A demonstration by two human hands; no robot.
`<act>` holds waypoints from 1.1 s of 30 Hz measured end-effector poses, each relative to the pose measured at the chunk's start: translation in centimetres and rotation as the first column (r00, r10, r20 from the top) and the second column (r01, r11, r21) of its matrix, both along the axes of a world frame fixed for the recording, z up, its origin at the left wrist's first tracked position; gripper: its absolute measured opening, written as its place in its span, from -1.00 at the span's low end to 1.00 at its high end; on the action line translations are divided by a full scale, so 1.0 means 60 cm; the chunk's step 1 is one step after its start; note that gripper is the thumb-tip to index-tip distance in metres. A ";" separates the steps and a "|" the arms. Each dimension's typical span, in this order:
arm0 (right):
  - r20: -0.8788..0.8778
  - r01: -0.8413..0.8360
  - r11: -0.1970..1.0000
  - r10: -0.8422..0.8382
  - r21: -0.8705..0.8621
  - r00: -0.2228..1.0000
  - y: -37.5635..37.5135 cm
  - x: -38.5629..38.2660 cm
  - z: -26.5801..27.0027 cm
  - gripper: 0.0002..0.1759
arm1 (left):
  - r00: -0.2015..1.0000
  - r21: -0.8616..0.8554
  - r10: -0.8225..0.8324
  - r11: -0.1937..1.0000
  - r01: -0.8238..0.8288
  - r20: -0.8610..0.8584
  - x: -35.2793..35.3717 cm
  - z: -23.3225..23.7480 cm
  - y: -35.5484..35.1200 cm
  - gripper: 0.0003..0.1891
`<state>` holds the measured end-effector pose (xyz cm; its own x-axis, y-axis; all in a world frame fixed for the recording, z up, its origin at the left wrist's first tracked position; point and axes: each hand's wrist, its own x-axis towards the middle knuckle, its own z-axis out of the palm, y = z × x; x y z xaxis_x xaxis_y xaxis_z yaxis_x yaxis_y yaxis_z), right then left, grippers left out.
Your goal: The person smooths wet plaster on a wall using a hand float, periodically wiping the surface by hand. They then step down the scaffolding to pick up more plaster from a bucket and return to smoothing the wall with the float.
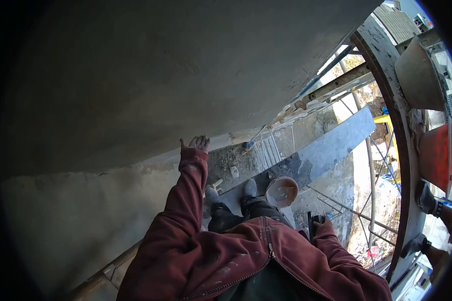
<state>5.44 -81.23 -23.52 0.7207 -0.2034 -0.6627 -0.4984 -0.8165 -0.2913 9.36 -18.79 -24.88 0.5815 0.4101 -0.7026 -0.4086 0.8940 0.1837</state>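
Your left hand [196,144] rests open-fingered on the wall [135,75]; your right hand [323,224] grips a dark tool [311,221]. Overreaching could slip you off the plank [331,145].

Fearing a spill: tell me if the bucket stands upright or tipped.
Upright: the bucket rests on the plank, round open mouth facing up.

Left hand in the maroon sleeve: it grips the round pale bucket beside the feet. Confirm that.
Not right. The head view shows the left hand laid open on the grey plastered wall; the round pale bucket stands untouched beside the feet. The right hand holds a dark tool.
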 end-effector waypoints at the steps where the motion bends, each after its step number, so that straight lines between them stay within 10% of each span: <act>1: -0.025 -0.013 1.000 0.013 -0.003 1.000 0.012 0.008 -0.005 -0.45 | 0.995 0.023 -0.074 0.997 0.076 -0.071 -0.028 -0.008 -0.016 -0.03; 5: -0.018 -0.130 0.987 0.132 0.091 0.991 0.080 0.054 -0.002 -0.46 | 0.809 0.031 -0.366 0.904 0.427 -0.459 -0.209 -0.114 -0.087 -0.07; 6: 0.004 -0.172 0.973 0.174 0.153 0.985 0.090 0.067 -0.005 -0.48 | 0.499 0.025 -0.626 0.609 0.793 -0.599 -0.278 -0.141 -0.116 -0.04; 8: 0.024 -0.299 0.926 0.302 0.229 0.953 0.125 0.114 -0.004 -0.47 | -0.298 -0.238 -0.597 -0.179 0.955 -0.745 -0.408 -0.158 -0.172 0.02; 18: 0.074 -0.361 0.921 0.353 0.145 0.933 0.177 0.184 -0.024 -0.56 | -0.191 -0.112 -0.623 -0.165 0.980 -0.759 -0.504 -0.095 -0.199 -0.20; 22: -0.011 -0.221 0.906 0.241 0.361 0.970 0.245 0.163 -0.023 -0.50 | -0.143 -0.082 -0.522 -0.138 0.987 -0.841 -0.549 -0.137 -0.185 -0.23; 24: -0.007 -0.298 0.872 0.326 0.388 0.945 0.272 0.161 -0.045 -0.52 | 0.081 0.000 -0.468 0.169 0.986 -0.880 -0.562 -0.073 -0.158 -0.36; 26: -0.042 -0.320 0.858 0.366 0.401 0.930 0.336 0.146 -0.028 -0.53 | 0.075 0.067 -0.355 0.035 0.997 -0.932 -0.581 -0.066 -0.131 -0.36; 28: -0.059 -0.358 0.853 0.408 0.381 0.911 0.401 0.143 -0.032 -0.50 | 0.233 0.057 -0.489 0.348 0.936 -0.840 -0.590 -0.072 -0.100 -0.40; 29: -0.051 -0.255 0.798 0.335 0.546 0.941 0.455 0.113 0.006 -0.50 | 0.702 0.140 -0.376 0.817 0.559 -0.605 -0.585 -0.172 -0.092 -0.47; 30: -0.012 -0.346 0.778 0.413 0.524 0.911 0.514 0.093 0.044 -0.54 | 0.718 0.162 -0.360 0.821 0.547 -0.596 -0.591 -0.265 -0.081 -0.47; 33: -0.081 -0.188 0.639 0.367 0.746 0.927 0.662 0.061 0.075 -0.63 | 0.696 0.204 -0.527 0.706 0.678 -0.488 -0.531 -0.121 -0.086 -0.57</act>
